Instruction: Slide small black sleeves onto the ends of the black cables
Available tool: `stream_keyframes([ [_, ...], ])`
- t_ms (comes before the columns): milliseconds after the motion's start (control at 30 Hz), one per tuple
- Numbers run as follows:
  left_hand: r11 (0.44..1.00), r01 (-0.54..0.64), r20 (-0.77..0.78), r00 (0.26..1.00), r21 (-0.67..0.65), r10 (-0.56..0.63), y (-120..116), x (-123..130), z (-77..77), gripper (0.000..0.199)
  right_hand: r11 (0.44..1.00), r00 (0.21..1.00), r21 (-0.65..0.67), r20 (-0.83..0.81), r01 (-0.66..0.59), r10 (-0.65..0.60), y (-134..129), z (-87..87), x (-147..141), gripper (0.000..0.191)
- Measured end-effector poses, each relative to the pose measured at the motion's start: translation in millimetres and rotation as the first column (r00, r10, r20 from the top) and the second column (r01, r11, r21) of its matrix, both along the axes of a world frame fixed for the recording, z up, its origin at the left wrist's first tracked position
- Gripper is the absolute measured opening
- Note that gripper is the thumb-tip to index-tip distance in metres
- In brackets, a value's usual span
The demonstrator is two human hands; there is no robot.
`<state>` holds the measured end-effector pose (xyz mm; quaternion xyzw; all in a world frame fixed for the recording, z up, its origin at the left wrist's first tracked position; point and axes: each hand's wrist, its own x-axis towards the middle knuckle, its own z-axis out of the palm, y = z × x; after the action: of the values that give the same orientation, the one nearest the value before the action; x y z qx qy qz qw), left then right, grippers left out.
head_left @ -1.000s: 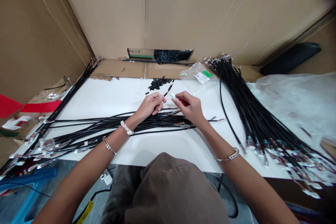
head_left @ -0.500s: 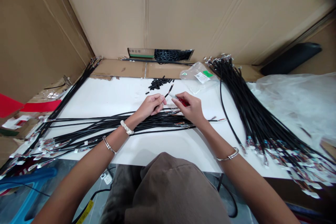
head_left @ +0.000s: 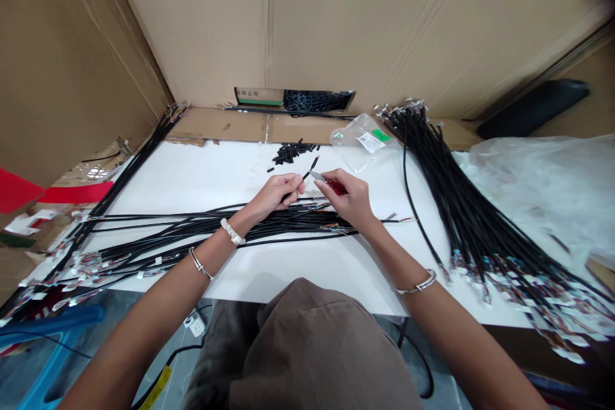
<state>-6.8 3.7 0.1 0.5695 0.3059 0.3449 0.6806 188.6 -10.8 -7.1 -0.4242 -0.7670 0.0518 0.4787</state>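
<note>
My left hand [head_left: 277, 196] pinches a thin black cable [head_left: 310, 170] whose end sticks up past the fingertips. My right hand [head_left: 348, 196] grips a red-handled utility knife [head_left: 334, 186], and its silver blade tip sits right beside that cable end. Just beyond the hands lies a small heap of short black sleeves [head_left: 291, 152]. A loose layer of long black cables [head_left: 216, 224] with coloured wire ends runs across the white table [head_left: 202, 179] under my wrists.
A thick bundle of black cables [head_left: 461, 205] with labelled connector ends lies to the right. A clear plastic bag [head_left: 362, 141] sits at the back, and a plastic sheet [head_left: 542, 186] lies far right. Cardboard walls [head_left: 384, 32] rise behind the table. A blue stool [head_left: 52, 327] stands lower left.
The knife tip has moved slightly left, closer to the cable end. Both hands have stayed nearly in place.
</note>
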Motion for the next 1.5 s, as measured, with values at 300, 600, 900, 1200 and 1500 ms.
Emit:
stream_keyframes([
  [300, 1.0, 0.005, -0.002, 1.0, 0.024, -0.005, -2, -1, 1.8, 0.039, 1.0, 1.0, -0.011, 0.019, -0.018, 0.018, -1, 3.1, 1, 0.021],
  [600, 1.0, -0.006, -0.018, 1.0, 0.01, 0.006, -2, 0, 2.4, 0.038, 0.999, 1.0, -0.039, -0.023, -0.009, 0.008, -4, 4.3, -3, 0.021],
  [900, 0.999, -0.029, -0.018, 0.999, 0.031, 0.03, -1, 1, 0.8, 0.038, 1.0, 1.0, -0.023, -0.022, 0.0, 0.0, -2, 3.8, 2, 0.017],
  [1200, 0.999, -0.02, -0.01, 1.0, 0.027, 0.02, 0, 1, -0.1, 0.036, 0.962, 0.979, -0.194, -0.03, 0.194, -0.204, 11, -2.0, 16, 0.023],
  [1500, 1.0, -0.026, -0.025, 0.999, -0.011, 0.026, 0, 2, 1.3, 0.036, 0.884, 0.938, -0.315, 0.123, 0.346, -0.323, 29, -14.1, 43, 0.025],
])
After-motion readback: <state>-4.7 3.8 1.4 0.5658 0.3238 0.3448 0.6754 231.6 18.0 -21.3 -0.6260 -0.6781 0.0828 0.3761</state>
